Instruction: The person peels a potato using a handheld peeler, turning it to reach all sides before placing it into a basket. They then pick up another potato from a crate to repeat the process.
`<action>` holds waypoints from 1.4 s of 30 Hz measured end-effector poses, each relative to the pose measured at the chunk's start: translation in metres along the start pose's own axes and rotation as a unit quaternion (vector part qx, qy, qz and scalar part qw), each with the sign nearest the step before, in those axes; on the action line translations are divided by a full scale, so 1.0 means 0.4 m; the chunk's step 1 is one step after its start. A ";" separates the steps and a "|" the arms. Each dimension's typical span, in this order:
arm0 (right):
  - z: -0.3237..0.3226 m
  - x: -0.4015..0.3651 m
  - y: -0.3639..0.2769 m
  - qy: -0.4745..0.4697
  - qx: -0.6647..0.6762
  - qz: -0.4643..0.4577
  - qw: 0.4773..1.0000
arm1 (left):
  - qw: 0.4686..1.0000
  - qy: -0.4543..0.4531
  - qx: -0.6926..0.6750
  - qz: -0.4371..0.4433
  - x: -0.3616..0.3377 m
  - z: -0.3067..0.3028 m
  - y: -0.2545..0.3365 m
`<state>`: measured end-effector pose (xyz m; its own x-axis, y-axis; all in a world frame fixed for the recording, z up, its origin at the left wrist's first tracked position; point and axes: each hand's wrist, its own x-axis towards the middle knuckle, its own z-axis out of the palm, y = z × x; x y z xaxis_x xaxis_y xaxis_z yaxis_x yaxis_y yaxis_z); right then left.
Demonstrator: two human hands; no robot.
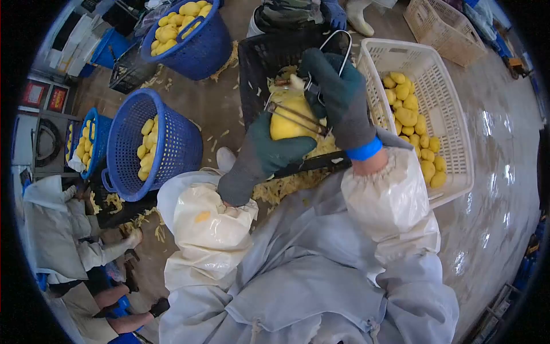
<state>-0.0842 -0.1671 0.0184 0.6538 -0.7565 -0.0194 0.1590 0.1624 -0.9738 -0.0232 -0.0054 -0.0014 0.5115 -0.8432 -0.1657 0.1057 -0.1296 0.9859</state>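
My left hand [275, 149], in a dark green and grey glove, is wrapped round the lower side of a yellow mango [292, 117], its skin mostly off. My right hand [335, 86], gloved the same with a blue band at the wrist, is closed on a metal peeler [298, 118]. A bent wire loop of the peeler sticks up above the right hand, and its blade bars lie across the mango. Both hands are over a black crate [255, 71] with yellow peel strips in it.
To the right stands a white crate [452, 114] of peeled mangoes [408, 117]. Blue baskets [189, 140] with mangoes are on the left and at the back left. Peel scraps litter the wet floor [487, 189]. Co-workers sit at the left [57, 229] and far side.
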 end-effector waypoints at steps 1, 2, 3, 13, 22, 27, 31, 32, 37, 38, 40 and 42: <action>-0.016 0.020 0.017 -0.012 -0.009 0.001 1.000 | 1.000 -0.002 0.001 -0.002 -0.005 0.005 0.005; -0.046 0.076 0.065 0.037 -0.074 -0.148 0.986 | 1.000 0.016 0.009 0.000 -0.012 0.011 0.018; -0.078 0.123 0.103 0.084 -0.136 -0.294 0.943 | 0.999 0.035 0.018 0.002 -0.016 0.014 0.026; -0.103 0.116 0.096 0.123 -0.428 -0.447 0.776 | 0.978 -0.021 -0.192 -0.077 -0.018 0.002 0.027; -0.080 0.061 0.039 0.051 0.068 -0.039 0.996 | 0.977 -0.006 -0.209 -0.051 -0.011 -0.001 0.027; 0.010 -0.035 -0.022 0.029 0.027 -0.086 0.996 | 0.957 -0.025 -0.289 -0.023 -0.001 0.005 -0.003; -0.097 0.089 0.066 0.085 0.104 -0.082 0.988 | 0.958 -0.022 -0.281 -0.044 -0.015 0.001 0.030; -0.080 0.052 0.019 0.056 0.121 -0.081 0.988 | 0.963 -0.011 -0.269 -0.027 -0.017 0.008 0.042; -0.051 0.041 0.046 0.001 0.081 0.020 0.997 | 0.925 -0.067 -0.367 -0.068 -0.006 -0.011 -0.001; -0.072 0.074 0.081 0.044 0.078 -0.031 0.995 | 0.905 -0.104 -0.406 -0.076 -0.004 -0.014 0.004; -0.088 0.077 0.036 0.051 0.162 0.018 0.985 | 0.915 -0.094 -0.387 -0.063 -0.009 -0.013 0.026; -0.045 0.013 -0.043 0.010 0.164 0.016 0.986 | 0.921 -0.077 -0.377 -0.055 -0.012 -0.011 0.017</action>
<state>-0.0970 -0.1852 0.0310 0.6482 -0.7593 -0.0576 0.3713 0.3812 -0.8467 -0.0212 0.0000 0.0062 0.3413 -0.9182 -0.2011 0.7423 0.1321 0.6569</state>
